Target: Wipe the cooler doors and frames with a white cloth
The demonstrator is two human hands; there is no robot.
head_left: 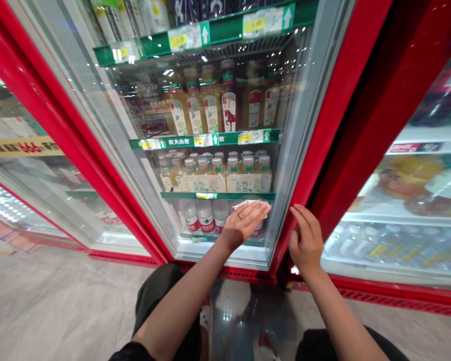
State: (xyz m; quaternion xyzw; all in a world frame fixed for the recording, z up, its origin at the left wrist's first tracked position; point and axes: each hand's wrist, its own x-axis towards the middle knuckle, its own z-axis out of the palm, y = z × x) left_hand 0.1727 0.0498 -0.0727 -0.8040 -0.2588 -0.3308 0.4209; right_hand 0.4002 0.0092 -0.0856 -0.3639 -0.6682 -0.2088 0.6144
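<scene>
Now the left hand [244,225] presses a white cloth [250,203] against door glass [150,105].

white cloth [248,203] pressed flat against the glass cooler door [146,125].

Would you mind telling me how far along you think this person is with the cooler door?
It's hard to judge. Done: the bottles stand in neat rows on the shelves. In hand: the left hand lies flat with a white sheet under its fingertips, low on the glass door. The right hand is beside the red door frame. Left: the upper glass, which neither hand touches.
</scene>
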